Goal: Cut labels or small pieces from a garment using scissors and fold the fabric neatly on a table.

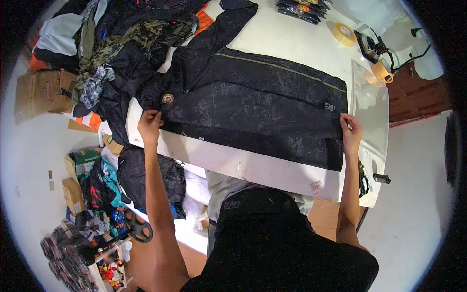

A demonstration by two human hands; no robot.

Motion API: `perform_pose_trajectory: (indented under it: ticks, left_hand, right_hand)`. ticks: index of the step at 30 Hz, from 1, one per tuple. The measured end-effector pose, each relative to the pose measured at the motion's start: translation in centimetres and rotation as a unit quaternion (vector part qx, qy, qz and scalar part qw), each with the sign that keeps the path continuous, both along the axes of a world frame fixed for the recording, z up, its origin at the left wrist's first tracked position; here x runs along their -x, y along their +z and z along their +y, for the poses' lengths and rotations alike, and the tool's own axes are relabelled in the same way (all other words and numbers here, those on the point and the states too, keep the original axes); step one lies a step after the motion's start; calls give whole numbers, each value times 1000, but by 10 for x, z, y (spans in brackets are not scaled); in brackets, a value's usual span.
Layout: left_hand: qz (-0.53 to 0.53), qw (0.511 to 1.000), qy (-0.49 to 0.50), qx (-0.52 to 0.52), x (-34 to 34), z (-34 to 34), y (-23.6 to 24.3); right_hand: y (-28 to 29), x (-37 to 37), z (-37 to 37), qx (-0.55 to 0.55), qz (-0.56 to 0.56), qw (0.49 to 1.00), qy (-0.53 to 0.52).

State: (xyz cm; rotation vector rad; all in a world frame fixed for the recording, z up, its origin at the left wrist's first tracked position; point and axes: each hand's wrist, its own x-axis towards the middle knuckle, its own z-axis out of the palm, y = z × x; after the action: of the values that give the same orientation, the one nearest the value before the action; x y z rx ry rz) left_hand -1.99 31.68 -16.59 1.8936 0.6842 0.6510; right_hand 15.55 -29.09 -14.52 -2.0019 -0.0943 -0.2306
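A long black garment [253, 107] with a faint mottled pattern lies spread across the white table [219, 155], with a pale stripe near its far edge and a round emblem [168, 98] toward the left. My left hand [150, 126] pinches the cloth near its left near edge, just below the emblem. My right hand [351, 131] pinches the garment at its right end, fingers curled over the edge. Dark cloth bunches at the upper left, joined or overlapping with the spread piece; I cannot tell which.
A heap of clothes [126, 39] and a cardboard box [44, 92] sit left. Flat packs [301, 9], yellow tape [344, 34], an orange mug [383, 70] and scissors [362, 177] are around the table's back and right. Bundled clothing [146, 180] and boxes [73, 194] lie lower left.
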Motion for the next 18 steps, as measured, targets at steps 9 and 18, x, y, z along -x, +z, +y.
perform_pose_trajectory:
  ticks: [9, 18]
  left_hand:
    - [17, 999, -22, -17, -5, -2, -4]
    - [127, 923, 23, -361, 7, -25, -3]
  right_hand:
    - [-7, 37, 10, -2, 27, 999, -17]
    - [-11, 66, 6, -21, 64, 997, -45]
